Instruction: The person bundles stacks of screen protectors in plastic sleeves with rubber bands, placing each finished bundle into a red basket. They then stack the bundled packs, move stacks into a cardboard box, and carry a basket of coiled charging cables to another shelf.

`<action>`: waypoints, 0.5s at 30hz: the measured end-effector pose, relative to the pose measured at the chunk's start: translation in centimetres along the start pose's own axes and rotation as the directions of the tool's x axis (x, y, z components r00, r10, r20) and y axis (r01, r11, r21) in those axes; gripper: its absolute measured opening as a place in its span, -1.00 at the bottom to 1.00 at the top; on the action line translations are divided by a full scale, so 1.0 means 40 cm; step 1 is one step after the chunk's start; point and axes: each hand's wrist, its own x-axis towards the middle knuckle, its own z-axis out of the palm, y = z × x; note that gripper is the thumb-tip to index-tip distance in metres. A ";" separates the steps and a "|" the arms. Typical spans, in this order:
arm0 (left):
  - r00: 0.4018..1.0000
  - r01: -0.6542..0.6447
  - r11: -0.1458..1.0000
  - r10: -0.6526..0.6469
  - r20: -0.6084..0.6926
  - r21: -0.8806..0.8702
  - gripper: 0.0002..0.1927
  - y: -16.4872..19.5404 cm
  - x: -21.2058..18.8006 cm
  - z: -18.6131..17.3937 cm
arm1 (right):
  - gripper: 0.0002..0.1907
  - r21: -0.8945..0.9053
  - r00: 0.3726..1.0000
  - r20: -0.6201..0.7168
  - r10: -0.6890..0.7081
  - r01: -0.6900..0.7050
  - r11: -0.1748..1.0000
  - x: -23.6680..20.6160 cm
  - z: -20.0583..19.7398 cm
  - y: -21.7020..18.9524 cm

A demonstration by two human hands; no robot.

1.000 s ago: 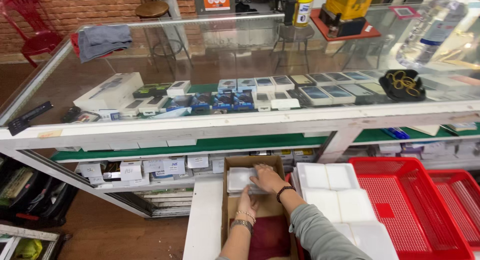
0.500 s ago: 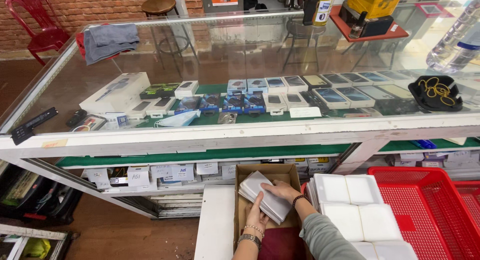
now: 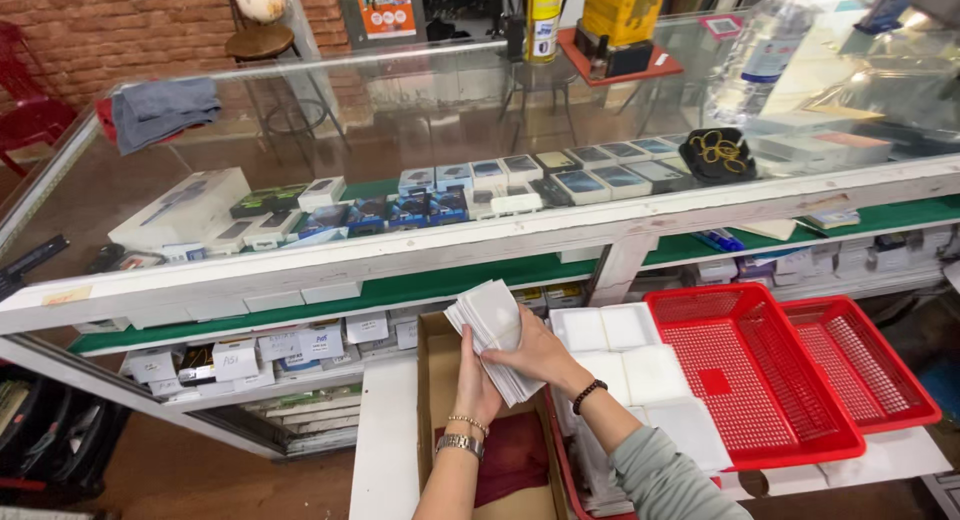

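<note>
A fanned stack of flat white packets (image 3: 495, 332) is held in both hands above an open cardboard box (image 3: 432, 380). My left hand (image 3: 472, 382) supports the stack from below and wears a watch and a bracelet. My right hand (image 3: 538, 356) grips the stack's right side, a dark bead bracelet on its wrist. A dark red cloth (image 3: 508, 456) lies in the bottom of the box.
White square packets (image 3: 630, 360) fill a red basket to the right. Beyond it sit two red mesh trays (image 3: 755, 380) (image 3: 860, 355). A glass display counter (image 3: 420, 150) with small boxed goods spans the view above. Shelves of small boxes (image 3: 250, 355) stand at left.
Both hands have lifted the white stack up out of the cardboard box and fanned it. The view has shifted slightly closer and to the left.
</note>
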 end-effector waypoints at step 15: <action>0.992 -0.058 0.978 0.079 -0.100 0.203 -0.39 -0.015 -0.069 0.042 | 0.13 -0.564 0.928 0.371 -0.024 0.245 0.789 -0.169 -0.396 0.180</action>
